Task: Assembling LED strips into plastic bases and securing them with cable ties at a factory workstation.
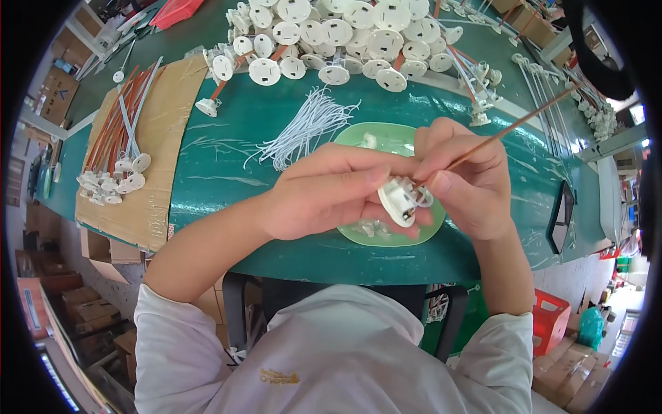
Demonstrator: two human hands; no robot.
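Between my two hands, over a light green tray [350, 234], is a small white round plastic fitting [398, 201] with a disc-shaped base. My left hand [324, 190] grips the fitting between thumb and fingers, its disc tilted toward the lower left. A thin copper-brown rod [514, 127] slants up to the right from the fitting. My right hand [469, 179] pinches the rod close to the fitting. Just where rod and fitting meet is partly covered by my fingers. Small clear or white pieces [369, 141] lie in the tray.
A bundle of white ties or wires [303, 131] lies on the green table [234, 179]. Many white disc fittings [338, 34] are heaped at the back. At the left, brown and white rods [127, 114] with fittings rest on cardboard [162, 145]. A black frame-like object [562, 217] lies at the right edge.
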